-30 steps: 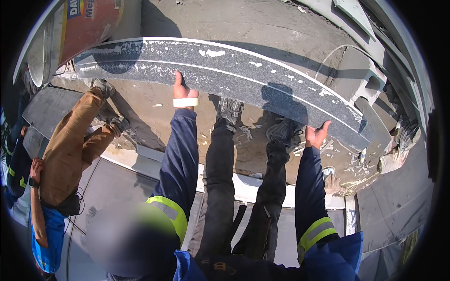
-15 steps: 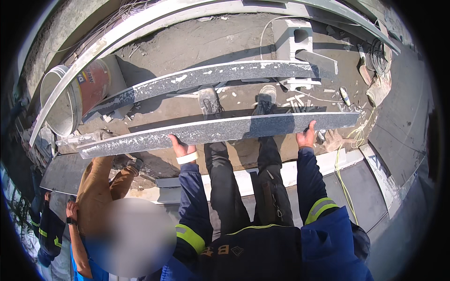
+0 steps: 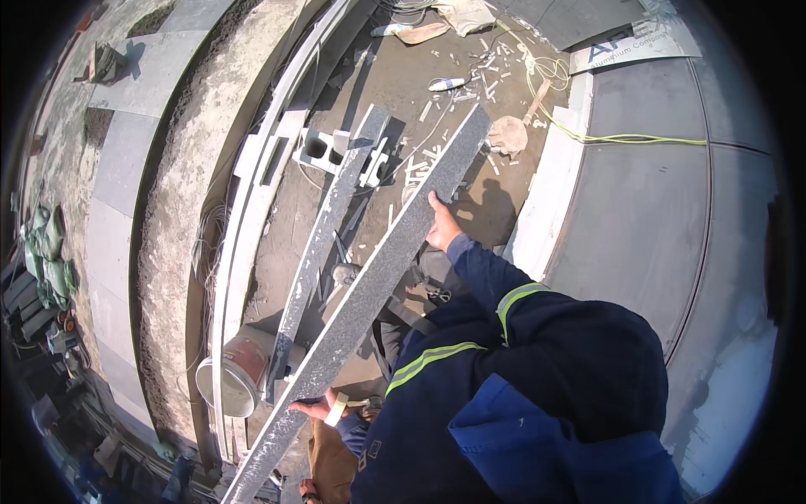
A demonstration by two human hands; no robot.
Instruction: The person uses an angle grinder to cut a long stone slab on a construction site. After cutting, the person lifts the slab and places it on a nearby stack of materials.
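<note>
My left hand [image 3: 314, 406] and my right hand [image 3: 442, 225] both grip a long, narrow dark speckled stone strip [image 3: 361, 311] with pale edges and white smears, my left hand at the lower part, my right higher up. The strip lies diagonally across the view, raised above the ground. Beside it, a second, similar strip [image 3: 323, 252] lies lower down, its far end by a pale hollow block [image 3: 319, 147]. A reddish and white bucket [image 3: 225, 385] stands near that strip's lower end. My fingers under the held strip are mostly hidden.
Long white rails [image 3: 231, 277] run along the left, beside grey paving slabs [image 3: 117, 168]. Small white offcuts, a yellow cable [image 3: 638, 137] and other cables lie about. Grey panels [image 3: 638, 227] are on the right. A co-worker's brown-trousered leg [image 3: 323, 458] shows at the bottom.
The view has swung round: the held strip now runs diagonally where it ran crosswise. Both my hands still grip it, and the bucket now appears lower in the view.
</note>
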